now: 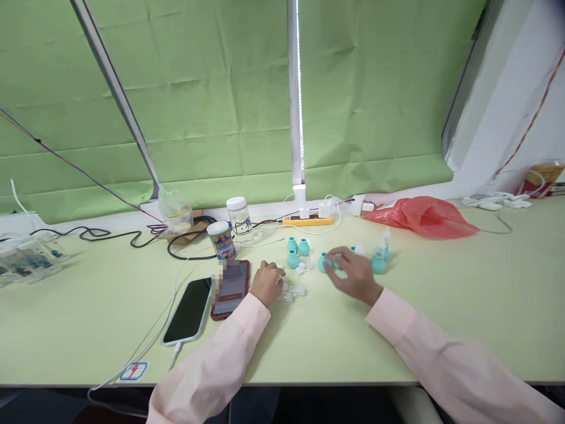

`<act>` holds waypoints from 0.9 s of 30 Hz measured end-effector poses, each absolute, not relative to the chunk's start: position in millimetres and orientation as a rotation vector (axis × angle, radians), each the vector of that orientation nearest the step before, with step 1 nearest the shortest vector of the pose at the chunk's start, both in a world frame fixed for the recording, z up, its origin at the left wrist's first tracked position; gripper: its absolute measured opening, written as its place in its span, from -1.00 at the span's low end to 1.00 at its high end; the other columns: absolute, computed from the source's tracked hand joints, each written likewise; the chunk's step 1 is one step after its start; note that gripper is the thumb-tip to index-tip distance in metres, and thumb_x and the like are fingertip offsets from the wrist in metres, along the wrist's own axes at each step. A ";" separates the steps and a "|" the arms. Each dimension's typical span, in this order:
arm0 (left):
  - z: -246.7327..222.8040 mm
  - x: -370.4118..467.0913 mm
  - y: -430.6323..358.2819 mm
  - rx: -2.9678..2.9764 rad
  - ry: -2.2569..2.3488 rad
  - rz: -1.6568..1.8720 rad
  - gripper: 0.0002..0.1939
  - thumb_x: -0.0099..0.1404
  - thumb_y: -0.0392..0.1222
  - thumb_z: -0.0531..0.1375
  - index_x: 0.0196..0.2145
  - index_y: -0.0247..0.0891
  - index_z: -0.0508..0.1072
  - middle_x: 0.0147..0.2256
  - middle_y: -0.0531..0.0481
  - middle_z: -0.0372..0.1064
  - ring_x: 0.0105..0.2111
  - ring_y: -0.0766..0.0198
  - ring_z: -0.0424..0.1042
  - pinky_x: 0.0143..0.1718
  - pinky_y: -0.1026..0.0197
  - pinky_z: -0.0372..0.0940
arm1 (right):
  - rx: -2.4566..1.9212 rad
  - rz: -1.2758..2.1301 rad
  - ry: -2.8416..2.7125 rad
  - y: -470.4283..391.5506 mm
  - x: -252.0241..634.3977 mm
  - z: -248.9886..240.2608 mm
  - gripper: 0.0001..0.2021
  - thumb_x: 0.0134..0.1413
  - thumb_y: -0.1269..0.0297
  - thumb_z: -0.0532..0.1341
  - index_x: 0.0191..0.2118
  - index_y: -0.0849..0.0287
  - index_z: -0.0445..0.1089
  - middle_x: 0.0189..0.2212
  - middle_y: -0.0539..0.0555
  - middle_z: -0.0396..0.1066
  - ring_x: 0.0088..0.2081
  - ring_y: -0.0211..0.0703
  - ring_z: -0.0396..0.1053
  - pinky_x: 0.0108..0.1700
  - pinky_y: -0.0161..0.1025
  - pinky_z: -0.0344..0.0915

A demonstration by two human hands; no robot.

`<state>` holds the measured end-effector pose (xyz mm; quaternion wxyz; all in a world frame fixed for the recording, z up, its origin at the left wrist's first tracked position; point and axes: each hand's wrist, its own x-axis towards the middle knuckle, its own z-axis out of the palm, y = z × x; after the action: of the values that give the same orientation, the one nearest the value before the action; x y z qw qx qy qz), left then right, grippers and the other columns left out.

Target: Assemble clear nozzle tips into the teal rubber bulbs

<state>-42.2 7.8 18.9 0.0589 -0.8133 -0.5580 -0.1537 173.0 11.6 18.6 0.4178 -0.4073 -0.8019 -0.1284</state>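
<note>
My left hand (267, 283) rests on the table beside small clear plastic tubes (295, 292). Its fingers are curled and closed; whatever they pinch is hidden. My right hand (352, 273) hovers near a teal rubber bulb (322, 262), thumb and fingers curved with a gap between them. The bulb shows just beyond the fingertips, and I see no firm grip on it. Three more teal bulbs (292, 259) stand between the hands, with small white caps (301, 268) near them. Right of my right hand, a teal bulb (378, 263) stands upright with a clear tip on top.
Two phones, one black-screened (189, 311) and one red-cased (231, 288), lie left of my left hand. Behind stand a printed can (222, 240), a clear jar (239, 217) and an orange power strip (308, 221). A red plastic bag (421, 218) lies at the back right.
</note>
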 end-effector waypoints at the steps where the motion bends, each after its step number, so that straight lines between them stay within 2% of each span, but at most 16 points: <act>1: 18.8 -41.4 7.5 -2.475 -1.694 -0.450 -0.77 0.00 -0.37 0.04 -0.37 -0.24 0.41 -0.36 -0.10 0.31 -0.29 0.17 0.19 -0.31 0.21 0.13 | -0.921 -0.240 -2.118 3.5 163.7 14.1 -0.76 -0.05 0.27 0.01 -0.25 0.19 0.30 -0.27 0.15 0.28 -0.43 -0.25 0.26 -0.41 -0.32 0.14; 4: 18.7 -39.8 7.1 -2.493 -1.720 -0.408 -0.76 0.00 -0.40 0.01 -0.40 -0.26 0.42 -0.39 -0.11 0.32 -0.31 0.18 0.19 -0.31 0.21 0.13 | -0.759 -0.133 -2.359 -18.1 138.0 4.4 -0.62 -0.06 0.24 0.01 -0.05 0.16 0.12 -0.08 0.17 0.12 -0.14 -0.08 0.14 -0.22 -0.19 0.13; 7: 18.7 -38.8 7.1 -2.519 -1.720 -0.384 -0.73 0.02 -0.41 -0.03 -0.39 -0.27 0.42 -0.40 -0.11 0.32 -0.33 0.20 0.20 -0.32 0.20 0.12 | -0.744 -0.116 -2.550 -26.2 126.3 1.9 -0.60 -0.06 0.26 0.00 -0.02 0.10 0.06 -0.02 0.15 0.03 -0.07 -0.01 0.02 -0.17 -0.08 0.08; 11: 16.4 -35.2 4.4 -2.522 -1.644 -0.429 -0.73 0.10 -0.32 -0.07 -0.32 -0.23 0.38 -0.35 -0.11 0.28 -0.29 0.18 0.16 -0.33 0.18 0.11 | -0.853 -0.045 -2.603 -16.7 131.4 1.2 -0.69 0.01 0.36 -0.07 -0.08 0.12 0.13 -0.23 0.13 0.24 -0.21 -0.11 0.15 -0.24 -0.15 0.13; 14: 10.9 -29.4 1.0 -2.529 -1.566 -0.418 -0.75 0.10 -0.21 -0.03 -0.26 -0.18 0.34 -0.28 -0.11 0.23 -0.23 0.12 0.10 -0.36 0.14 0.10 | -0.910 0.015 -2.563 -7.8 138.2 -1.5 -0.73 0.01 0.38 -0.07 -0.13 0.15 0.19 -0.37 0.11 0.28 -0.28 -0.15 0.20 -0.28 -0.20 0.15; 17: 4.2 -24.8 0.8 -2.524 -1.564 -0.369 -0.78 0.09 -0.26 -0.01 -0.30 -0.18 0.35 -0.29 -0.11 0.23 -0.24 0.11 0.09 -0.38 0.12 0.09 | -0.987 0.125 -2.446 -3.5 141.3 -4.9 -0.73 -0.03 0.36 -0.03 -0.15 0.18 0.21 -0.37 0.11 0.30 -0.33 -0.17 0.23 -0.30 -0.23 0.17; 21: -0.4 -24.3 6.2 -2.558 -1.586 -0.433 -0.78 0.08 -0.35 -0.02 -0.40 -0.19 0.39 -0.39 -0.06 0.30 -0.26 0.14 0.13 -0.40 0.14 0.09 | -1.079 0.434 -2.211 -1.7 139.9 -7.8 -0.76 -0.13 0.31 0.07 -0.25 0.22 0.27 -0.46 0.06 0.33 -0.53 -0.27 0.24 -0.41 -0.27 0.20; 24: 0.6 -25.6 8.8 -2.569 -1.576 -0.610 -0.81 0.05 -0.35 0.02 -0.42 -0.22 0.40 -0.44 -0.04 0.33 -0.29 0.17 0.16 -0.39 0.15 0.11 | -1.039 0.714 -2.017 0.9 137.7 -9.1 -0.79 -0.22 0.30 0.13 -0.35 0.22 0.30 -0.50 0.04 0.34 -0.55 -0.30 0.24 -0.47 -0.31 0.22; 27: 4.6 -25.7 7.4 -2.582 -1.483 -0.975 -0.82 0.03 -0.32 0.05 -0.39 -0.25 0.40 -0.47 -0.03 0.35 -0.35 0.24 0.21 -0.37 0.19 0.15 | -1.029 0.995 -1.808 5.3 136.9 -9.8 -0.79 -0.30 0.29 0.18 -0.40 0.25 0.33 -0.54 0.05 0.34 -0.55 -0.29 0.26 -0.50 -0.31 0.23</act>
<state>-25.7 7.4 4.6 0.0044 -0.8240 -0.4734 -0.3111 136.9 5.3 -9.8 0.4056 -0.4079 -0.7166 0.3944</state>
